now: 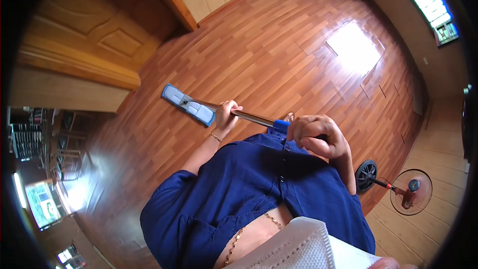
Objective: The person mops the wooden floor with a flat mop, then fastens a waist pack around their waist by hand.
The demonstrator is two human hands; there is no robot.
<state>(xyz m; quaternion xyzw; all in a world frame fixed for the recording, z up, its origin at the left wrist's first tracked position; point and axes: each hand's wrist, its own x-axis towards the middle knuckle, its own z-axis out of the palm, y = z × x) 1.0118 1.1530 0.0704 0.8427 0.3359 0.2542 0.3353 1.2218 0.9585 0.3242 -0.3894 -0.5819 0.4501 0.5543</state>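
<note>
A flat mop's metal pole (256, 117) runs slantwise across the front of my body. Low on the pole, my left hand (227, 114) is wrapped round the metal. My right hand (318, 134) grips the top end, just past a blue collar on the handle; its fingers are curled closed. Beyond my left hand, the light blue mop head (188, 103) with a darker blue edge lies flat on the wooden floor (259, 55). Part of the pole near the mop head is hidden behind my left hand.
To the left stand a wooden door (104, 30) and its frame. A pedestal fan (411, 192) with a round black base (366, 176) is on the right by the panelled wall. Chairs (64, 142) show at far left. Sunlight glares on the floor at upper right.
</note>
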